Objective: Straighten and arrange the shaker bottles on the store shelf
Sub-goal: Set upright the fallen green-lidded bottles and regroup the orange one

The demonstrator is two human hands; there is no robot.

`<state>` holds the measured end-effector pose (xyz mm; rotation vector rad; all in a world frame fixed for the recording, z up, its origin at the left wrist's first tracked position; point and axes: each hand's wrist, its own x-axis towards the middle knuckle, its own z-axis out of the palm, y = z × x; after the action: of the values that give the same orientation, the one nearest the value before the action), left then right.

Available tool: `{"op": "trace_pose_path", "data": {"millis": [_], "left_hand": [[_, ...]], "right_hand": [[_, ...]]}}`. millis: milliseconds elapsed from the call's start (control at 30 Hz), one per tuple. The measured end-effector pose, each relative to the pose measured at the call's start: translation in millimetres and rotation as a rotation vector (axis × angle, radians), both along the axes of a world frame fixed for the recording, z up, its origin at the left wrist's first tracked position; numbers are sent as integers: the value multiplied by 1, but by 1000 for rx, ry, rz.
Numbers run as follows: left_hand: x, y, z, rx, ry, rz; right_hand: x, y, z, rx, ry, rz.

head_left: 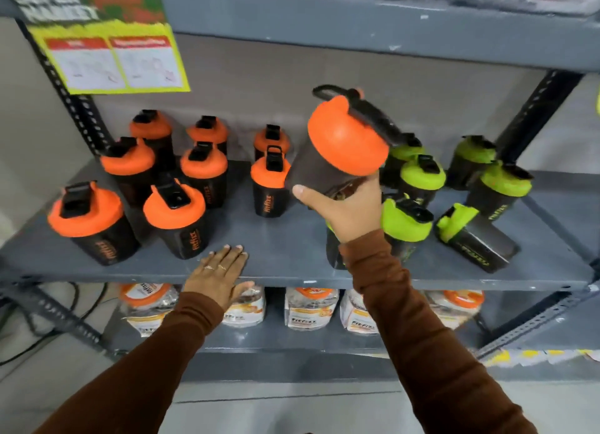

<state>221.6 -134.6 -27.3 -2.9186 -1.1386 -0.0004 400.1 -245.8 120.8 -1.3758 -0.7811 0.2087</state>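
Black shaker bottles stand on a grey shelf (285, 268). Several with orange lids (173, 206) fill the left half in loose rows. Several with green lids (422, 173) crowd the right half, and one green-lidded bottle (474, 235) lies on its side at the front right. My right hand (344, 209) grips an orange-lidded shaker bottle (344, 141) by its base and holds it tilted in the air above the shelf's middle. My left hand (220, 274) rests flat on the shelf's front edge, fingers spread, just right of the nearest orange-lidded bottle.
A yellow-and-green sign (107, 47) hangs from the upper shelf at the left. Perforated dark uprights (78, 108) frame the shelf on both sides. The lower shelf holds white product pouches (308, 310). A bare strip of shelf lies between the orange and green groups.
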Motion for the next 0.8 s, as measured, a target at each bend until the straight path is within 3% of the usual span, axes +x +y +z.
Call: {"op": "trace_pose_path", "data": {"millis": [400,633,800], "left_hand": [[-11,8,-6,-6,-17,-29],[-11,10,-11,52,-24,-52],[-12,9,-13,89,-56,-71]], "right_hand": [[-22,63,-101,-466,142,164],[-27,59,-114,-553,26,5],[-28,59,-123,-540,-27,15]]}}
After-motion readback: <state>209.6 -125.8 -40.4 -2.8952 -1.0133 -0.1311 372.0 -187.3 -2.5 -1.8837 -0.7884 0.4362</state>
